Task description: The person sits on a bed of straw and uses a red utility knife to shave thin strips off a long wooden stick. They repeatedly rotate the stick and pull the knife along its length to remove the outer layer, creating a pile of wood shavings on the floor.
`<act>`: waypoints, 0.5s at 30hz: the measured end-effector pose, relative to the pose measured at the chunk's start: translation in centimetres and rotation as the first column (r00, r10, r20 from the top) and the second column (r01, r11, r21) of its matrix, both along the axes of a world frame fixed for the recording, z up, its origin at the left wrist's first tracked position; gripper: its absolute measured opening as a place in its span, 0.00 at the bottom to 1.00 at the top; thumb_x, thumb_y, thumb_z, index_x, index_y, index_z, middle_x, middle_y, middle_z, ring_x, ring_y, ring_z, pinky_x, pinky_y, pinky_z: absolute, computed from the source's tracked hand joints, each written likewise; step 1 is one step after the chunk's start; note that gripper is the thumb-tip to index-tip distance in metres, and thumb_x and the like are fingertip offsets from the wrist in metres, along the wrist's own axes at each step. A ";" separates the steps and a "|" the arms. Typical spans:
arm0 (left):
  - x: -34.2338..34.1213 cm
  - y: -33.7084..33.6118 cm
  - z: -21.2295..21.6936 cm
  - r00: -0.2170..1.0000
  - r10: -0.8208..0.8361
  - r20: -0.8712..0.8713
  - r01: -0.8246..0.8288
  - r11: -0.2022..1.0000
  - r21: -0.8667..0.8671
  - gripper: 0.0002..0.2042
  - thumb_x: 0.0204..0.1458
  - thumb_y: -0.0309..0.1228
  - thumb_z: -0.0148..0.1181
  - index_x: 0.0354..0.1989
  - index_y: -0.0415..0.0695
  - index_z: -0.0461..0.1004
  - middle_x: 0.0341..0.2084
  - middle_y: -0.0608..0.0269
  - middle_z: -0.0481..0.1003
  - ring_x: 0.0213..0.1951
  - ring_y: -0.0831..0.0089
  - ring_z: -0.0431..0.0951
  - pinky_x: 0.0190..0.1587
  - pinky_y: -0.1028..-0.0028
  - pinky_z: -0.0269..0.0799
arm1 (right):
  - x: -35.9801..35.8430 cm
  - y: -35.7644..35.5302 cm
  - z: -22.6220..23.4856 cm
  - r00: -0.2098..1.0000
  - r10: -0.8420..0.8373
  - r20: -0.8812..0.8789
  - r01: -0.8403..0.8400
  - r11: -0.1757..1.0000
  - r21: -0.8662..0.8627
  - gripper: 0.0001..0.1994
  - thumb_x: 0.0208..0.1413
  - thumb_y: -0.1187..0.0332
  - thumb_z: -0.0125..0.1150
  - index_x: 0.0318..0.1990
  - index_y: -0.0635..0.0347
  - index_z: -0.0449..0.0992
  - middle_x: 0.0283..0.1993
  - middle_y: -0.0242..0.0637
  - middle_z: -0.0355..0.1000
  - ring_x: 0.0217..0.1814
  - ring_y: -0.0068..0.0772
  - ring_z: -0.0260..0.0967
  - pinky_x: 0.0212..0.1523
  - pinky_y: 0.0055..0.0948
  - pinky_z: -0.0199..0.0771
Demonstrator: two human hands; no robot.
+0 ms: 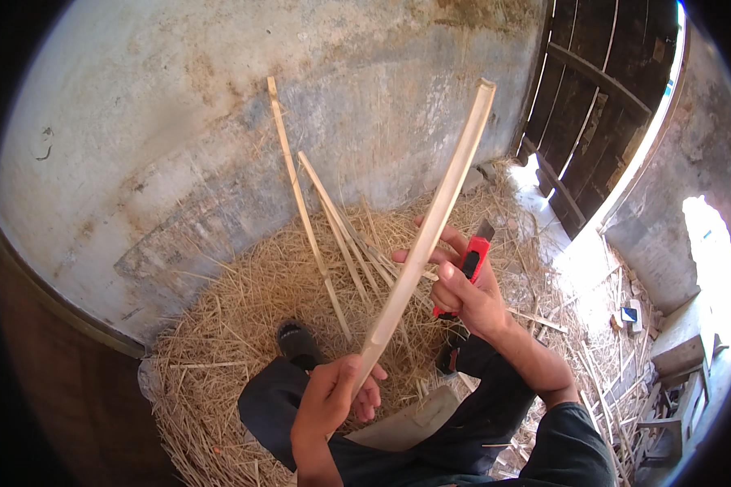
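Note:
A long split bamboo strip slants up and away in front of me, its hollow face showing. My left hand is closed round its lower end. In my right hand is a red utility knife with black parts, gripped against the palm, its short blade pointing up. The blade stands to the right of the strip, apart from it. Two fingers of the right hand reach behind the strip; whether they touch it I cannot tell.
Several thin bamboo strips lean on the stained wall ahead. Straw and shavings cover the floor around my dark shoe. A dark plank door stands at the far right, with a wooden bench-like frame nearer.

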State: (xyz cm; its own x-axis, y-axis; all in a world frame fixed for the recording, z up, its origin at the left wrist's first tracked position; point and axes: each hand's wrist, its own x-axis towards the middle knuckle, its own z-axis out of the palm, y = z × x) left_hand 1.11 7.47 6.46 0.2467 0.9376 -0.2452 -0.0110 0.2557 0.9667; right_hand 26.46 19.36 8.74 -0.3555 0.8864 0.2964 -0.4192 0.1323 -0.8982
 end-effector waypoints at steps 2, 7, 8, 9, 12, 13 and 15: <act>0.7 0.1 -0.3 0.999 -0.033 0.028 0.033 0.999 -0.002 0.29 0.78 0.49 0.40 0.46 0.32 0.78 0.21 0.57 0.79 0.19 0.74 0.78 0.22 0.75 0.75 | -0.5 -0.7 0.7 0.997 -0.072 0.038 0.073 0.997 -0.032 0.31 0.75 0.64 0.56 0.79 0.63 0.54 0.55 0.49 0.82 0.21 0.09 0.55 0.24 0.16 0.58; 1.5 0.2 -0.3 0.998 -0.056 0.021 0.057 0.998 -0.020 0.29 0.78 0.50 0.40 0.51 0.32 0.77 0.26 0.54 0.81 0.23 0.73 0.81 0.27 0.75 0.78 | 0.0 -0.4 0.0 0.995 -0.098 -0.025 0.095 0.991 -0.095 0.29 0.75 0.67 0.54 0.78 0.63 0.55 0.51 0.48 0.81 0.21 0.11 0.53 0.25 0.19 0.58; 1.6 0.2 -0.5 0.998 -0.060 0.029 0.060 0.998 -0.017 0.30 0.78 0.51 0.40 0.53 0.31 0.76 0.30 0.52 0.82 0.25 0.71 0.83 0.29 0.74 0.79 | 0.0 -0.4 -0.1 0.993 -0.091 -0.072 0.082 0.989 -0.125 0.29 0.75 0.67 0.54 0.78 0.62 0.55 0.50 0.48 0.81 0.21 0.12 0.53 0.25 0.19 0.58; 1.6 0.2 -0.6 0.997 -0.061 0.035 0.062 0.998 -0.015 0.30 0.78 0.51 0.41 0.55 0.31 0.76 0.33 0.51 0.83 0.28 0.70 0.84 0.31 0.73 0.81 | -0.1 -0.5 -0.1 0.989 -0.106 -0.106 0.089 0.984 -0.152 0.28 0.75 0.68 0.54 0.77 0.62 0.56 0.50 0.47 0.81 0.20 0.12 0.52 0.25 0.19 0.58; 1.6 0.0 -0.8 0.996 -0.069 0.057 0.065 0.995 0.071 0.31 0.76 0.52 0.44 0.63 0.30 0.71 0.46 0.47 0.83 0.40 0.66 0.87 0.44 0.67 0.84 | -0.3 -0.5 0.2 0.973 -0.143 -0.183 0.103 0.972 -0.213 0.26 0.75 0.68 0.53 0.76 0.62 0.58 0.48 0.46 0.80 0.20 0.13 0.51 0.24 0.20 0.56; 1.4 -0.1 -1.1 0.997 -0.073 0.027 0.068 0.989 0.129 0.29 0.76 0.50 0.47 0.64 0.30 0.70 0.48 0.46 0.82 0.44 0.65 0.87 0.48 0.66 0.84 | -0.3 -0.4 0.4 0.970 -0.148 -0.195 0.103 0.970 -0.222 0.25 0.75 0.69 0.53 0.75 0.61 0.58 0.48 0.46 0.80 0.20 0.13 0.51 0.24 0.20 0.56; 0.5 -0.6 -2.3 0.997 -0.076 -0.035 0.082 0.966 0.245 0.28 0.74 0.46 0.54 0.67 0.31 0.67 0.53 0.46 0.81 0.51 0.64 0.86 0.54 0.64 0.83 | 0.0 -0.1 0.5 0.963 -0.150 -0.224 0.098 0.969 -0.227 0.24 0.75 0.69 0.52 0.75 0.61 0.59 0.47 0.46 0.80 0.20 0.13 0.50 0.24 0.20 0.55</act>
State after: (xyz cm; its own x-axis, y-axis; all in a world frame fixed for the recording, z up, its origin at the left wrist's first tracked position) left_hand 1.62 6.92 4.20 0.3188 0.9477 -0.0163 0.0243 0.0090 0.9997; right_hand 26.42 19.24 9.26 -0.1815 0.9704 0.1592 -0.6163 0.0140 -0.7874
